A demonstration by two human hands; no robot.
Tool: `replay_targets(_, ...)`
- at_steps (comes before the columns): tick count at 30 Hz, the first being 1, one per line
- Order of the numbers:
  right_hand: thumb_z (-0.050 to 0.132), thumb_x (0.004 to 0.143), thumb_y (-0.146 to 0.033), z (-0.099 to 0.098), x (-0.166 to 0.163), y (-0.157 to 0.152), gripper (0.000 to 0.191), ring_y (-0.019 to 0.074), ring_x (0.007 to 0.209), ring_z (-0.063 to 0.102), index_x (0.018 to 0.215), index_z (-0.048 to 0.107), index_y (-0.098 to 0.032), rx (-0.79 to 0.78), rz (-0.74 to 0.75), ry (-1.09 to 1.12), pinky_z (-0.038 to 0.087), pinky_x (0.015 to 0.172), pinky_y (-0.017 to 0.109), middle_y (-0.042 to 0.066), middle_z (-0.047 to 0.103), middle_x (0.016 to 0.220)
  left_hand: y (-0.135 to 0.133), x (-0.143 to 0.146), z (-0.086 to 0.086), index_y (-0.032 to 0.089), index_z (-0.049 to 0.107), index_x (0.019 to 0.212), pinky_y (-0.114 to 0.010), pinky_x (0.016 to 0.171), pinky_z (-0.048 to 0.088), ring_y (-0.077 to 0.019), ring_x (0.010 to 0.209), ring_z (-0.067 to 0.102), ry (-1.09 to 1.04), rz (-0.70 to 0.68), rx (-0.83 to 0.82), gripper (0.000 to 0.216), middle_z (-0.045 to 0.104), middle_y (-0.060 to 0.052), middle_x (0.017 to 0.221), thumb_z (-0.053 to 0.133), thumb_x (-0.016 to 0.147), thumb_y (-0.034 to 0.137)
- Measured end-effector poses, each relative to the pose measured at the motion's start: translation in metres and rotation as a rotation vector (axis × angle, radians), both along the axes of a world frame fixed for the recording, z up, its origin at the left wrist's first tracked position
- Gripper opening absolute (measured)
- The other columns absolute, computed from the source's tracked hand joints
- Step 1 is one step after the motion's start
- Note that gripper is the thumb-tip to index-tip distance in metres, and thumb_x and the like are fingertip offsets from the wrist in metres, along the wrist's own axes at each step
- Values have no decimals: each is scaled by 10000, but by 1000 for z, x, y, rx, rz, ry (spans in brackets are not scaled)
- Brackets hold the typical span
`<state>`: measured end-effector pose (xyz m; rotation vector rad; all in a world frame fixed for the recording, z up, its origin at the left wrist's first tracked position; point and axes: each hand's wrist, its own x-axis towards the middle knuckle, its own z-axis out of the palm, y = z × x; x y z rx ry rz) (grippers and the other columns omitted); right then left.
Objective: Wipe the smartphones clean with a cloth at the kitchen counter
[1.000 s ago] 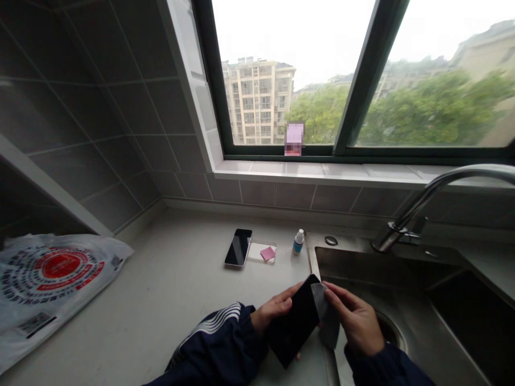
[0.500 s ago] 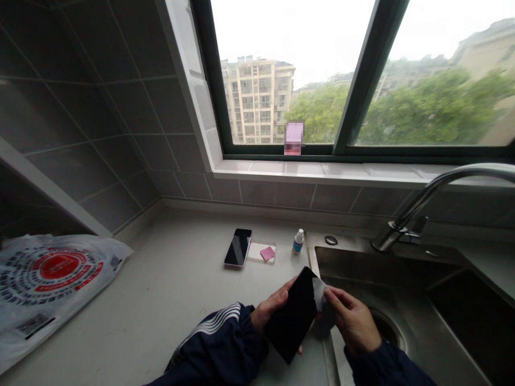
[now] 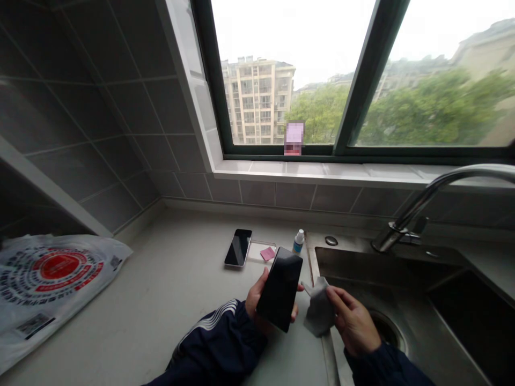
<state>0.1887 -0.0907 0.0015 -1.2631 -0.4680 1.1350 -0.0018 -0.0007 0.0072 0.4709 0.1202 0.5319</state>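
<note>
My left hand (image 3: pixel 257 292) grips a black phone (image 3: pixel 280 288) by its edges, screen up, above the counter near the sink's left rim. My right hand (image 3: pixel 353 320) pinches a small grey cloth (image 3: pixel 318 310) that hangs just right of the phone, apart from its screen. Further back on the counter lie a second dark phone (image 3: pixel 238 247), a clear case (image 3: pixel 257 251) with a pink slip (image 3: pixel 267 253) on it, and a small dropper bottle (image 3: pixel 298 241) with a blue label.
A steel sink (image 3: pixel 402 300) with a curved tap (image 3: pixel 426 201) fills the right side. A printed plastic bag (image 3: pixel 48 279) lies at the counter's left end. A tiled wall and a window sill (image 3: pixel 322 174) run along the back.
My left hand has lifted the black phone up and to the left, away from the cloth. The cloth has come off the screen and now hangs from my right hand.
</note>
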Motion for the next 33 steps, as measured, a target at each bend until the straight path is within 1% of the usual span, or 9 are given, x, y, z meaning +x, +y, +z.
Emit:
replay_targets(6, 811, 633, -482, 1, 0, -1, 369, 222, 636, 679, 815, 723, -174, 34, 16, -154, 535, 552, 292, 58, 734, 749, -1, -1, 2, 69, 625, 1116, -352, 556, 444, -222, 606, 655, 12, 85, -5, 722, 682, -170, 1076, 244, 889, 638)
replay_targets(10, 784, 663, -492, 7, -6, -5, 339, 196, 664, 636, 757, 712, -174, 105, 4, -318, 514, 604, 280, 56, 696, 756, 0, -5, -1, 46, 629, 1084, -328, 560, 435, -207, 637, 629, 24, 62, -20, 770, 685, -147, 889, 242, 872, 677)
replay_targets(15, 741, 682, -508, 20, -14, -8, 315, 194, 708, 565, 668, 660, -204, 216, 40, -503, 487, 673, 292, 43, 605, 732, 2, -9, -2, 156, 503, 1294, -243, 499, 332, -110, 599, 496, -69, -2, -44, 830, 593, -72, 987, 385, 757, 778)
replay_targets(20, 664, 764, -496, 23, -19, -10, 316, 184, 690, 547, 660, 583, -209, 301, 93, -616, 453, 666, 287, 32, 567, 708, 6, -12, -5, 179, 472, 1329, -170, 411, 224, -45, 530, 308, -70, -50, -123, 843, 556, -34, 920, 532, 709, 746)
replay_targets(23, 639, 799, -469, 20, -20, -12, 307, 172, 651, 536, 668, 550, -206, 348, 117, -613, 437, 625, 282, 21, 544, 685, 8, -15, -10, 211, 509, 1296, -139, 395, 274, -23, 513, 359, -36, -6, -189, 789, 606, -17, 925, 625, 681, 692)
replay_targets(26, 640, 811, -447, 17, -19, -14, 301, 151, 597, 493, 668, 536, -204, 332, 142, -592, 418, 566, 272, 7, 512, 655, 9, -19, -11, 256, 556, 1238, -96, 441, 357, 4, 537, 494, 28, 38, -233, 536, 664, 1, 969, 612, 795, 552)
replay_targets(29, 644, 817, -430, 16, -19, -14, 302, 142, 592, 477, 659, 523, -202, 350, 150, -579, 407, 556, 268, -2, 489, 645, 8, -20, -7, 299, 545, 1250, -108, 558, 453, -29, 698, 640, 65, 78, -230, 357, 698, 19, 1008, 540, 899, 366)
replay_targets(31, 647, 814, -426, 18, -19, -13, 311, 147, 620, 484, 652, 506, -202, 387, 136, -564, 409, 582, 275, 2, 491, 660, 7, -18, -2, 250, 534, 1273, -169, 646, 504, -85, 819, 676, 95, 98, -213, 367, 709, -14, 1026, 504, 915, 324)
replay_targets(33, 648, 813, -429, 21, -20, -13, 326, 146, 622, 480, 644, 484, -203, 389, 129, -546, 404, 585, 273, 1, 490, 661, 6, -16, 3, 141, 547, 1259, -260, 752, 523, -156, 943, 668, 93, 83, -200, 421, 697, -92, 1086, 455, 922, 376)
